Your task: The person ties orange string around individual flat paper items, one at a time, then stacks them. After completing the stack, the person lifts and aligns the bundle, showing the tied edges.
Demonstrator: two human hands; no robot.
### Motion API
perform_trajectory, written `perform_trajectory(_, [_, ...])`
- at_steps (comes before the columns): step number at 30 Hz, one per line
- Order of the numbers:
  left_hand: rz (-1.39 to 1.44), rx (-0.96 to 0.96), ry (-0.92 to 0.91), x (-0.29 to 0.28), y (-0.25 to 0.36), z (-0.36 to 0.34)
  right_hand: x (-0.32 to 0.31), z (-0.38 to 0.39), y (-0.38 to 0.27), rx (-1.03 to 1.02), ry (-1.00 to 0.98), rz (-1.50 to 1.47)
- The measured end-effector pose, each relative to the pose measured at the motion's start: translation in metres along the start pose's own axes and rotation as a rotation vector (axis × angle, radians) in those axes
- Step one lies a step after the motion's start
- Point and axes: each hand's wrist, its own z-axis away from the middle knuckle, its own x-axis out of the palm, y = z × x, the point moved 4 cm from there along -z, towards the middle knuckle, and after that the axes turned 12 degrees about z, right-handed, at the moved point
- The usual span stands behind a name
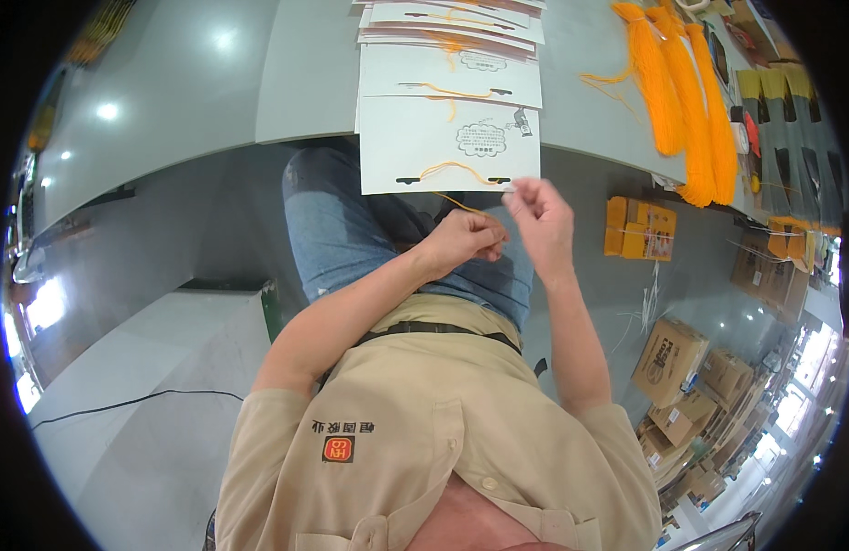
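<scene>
A white printed card sticks out over the table's near edge, with two dark slots along its lower side and an orange string looped between them. Below that edge, my left hand is closed in a pinch. A strand of the orange string runs from the card down to its fingers. My right hand is at the card's lower right corner, thumb and forefinger pressed together beside the right slot. Whatever lies between those fingertips is too small to tell. Behind this card, more strung cards overlap in a row.
Hanks of orange string lie on the grey table at the right, hanging over its edge. Several brushes are beyond them. A yellow box and cardboard boxes are lower right. A white surface lies at left.
</scene>
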Motion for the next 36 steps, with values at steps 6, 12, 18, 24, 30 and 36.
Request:
perform_trajectory(6, [0.261,-0.109,0.301,-0.051,-0.005,0.03,0.045,0.034,0.011,0.053,-0.168,0.016])
perform_trajectory(12, [0.18,0.017,0.238,-0.057,0.003,0.035,0.055,0.003,0.009,0.17,0.194,-0.43])
perform_trajectory(18, [0.185,0.088,0.476,-0.062,0.006,0.037,0.07,0.018,0.007,0.116,-0.057,-0.103])
perform_trajectory(24, [-0.41,0.191,0.261,-0.025,0.014,0.038,0.064,-0.002,-0.001,0.016,-0.08,0.103])
perform_trajectory(30, [-0.136,0.466,0.464,-0.03,0.046,0.035,0.067,0.015,0.007,0.057,-0.307,-0.375])
perform_trajectory(36, [-0.287,0.396,0.49,-0.039,0.046,0.033,0.069,0.029,0.0,-0.051,-0.095,0.028])
